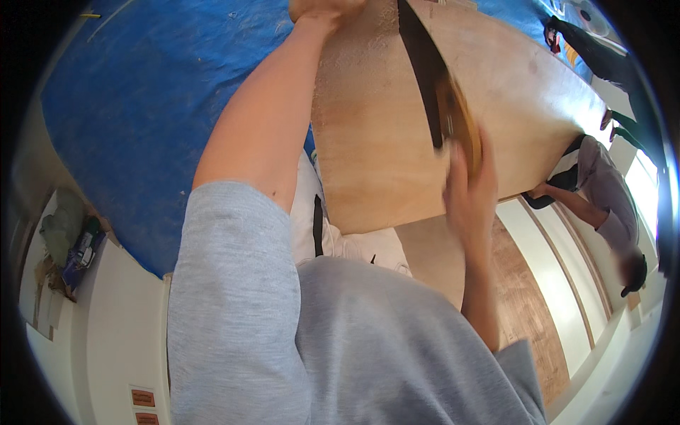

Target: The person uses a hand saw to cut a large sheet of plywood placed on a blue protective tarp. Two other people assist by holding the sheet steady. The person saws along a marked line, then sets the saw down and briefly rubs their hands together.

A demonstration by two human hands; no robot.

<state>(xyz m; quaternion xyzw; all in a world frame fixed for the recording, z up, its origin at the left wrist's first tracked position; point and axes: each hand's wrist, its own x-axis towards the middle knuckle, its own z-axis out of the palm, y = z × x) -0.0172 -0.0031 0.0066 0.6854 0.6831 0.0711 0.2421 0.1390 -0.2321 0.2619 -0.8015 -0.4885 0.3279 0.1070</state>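
Observation:
A large pale wooden board [368, 163] lies before me. My right hand [471, 188] is closed round the wooden handle [457, 117] of a handsaw. The saw's dark blade [423, 67] runs from the handle up to the picture's top edge, over the board. Motion slightly smears this hand. At the top edge my left hand [327, 8] is by the board's left side, seemingly leaning on it; its fingers are cut off by the frame. Sawdust-like specks lie on the board near that hand.
A blue sheet [149, 134] covers the floor on the left. At the right, a person in a grey top [605, 184] has a hand [542, 190] at the board's edge. Another person's dark-clothed limb [598, 57] shows at the far right. A bag and bottle [85, 244] sit at the left.

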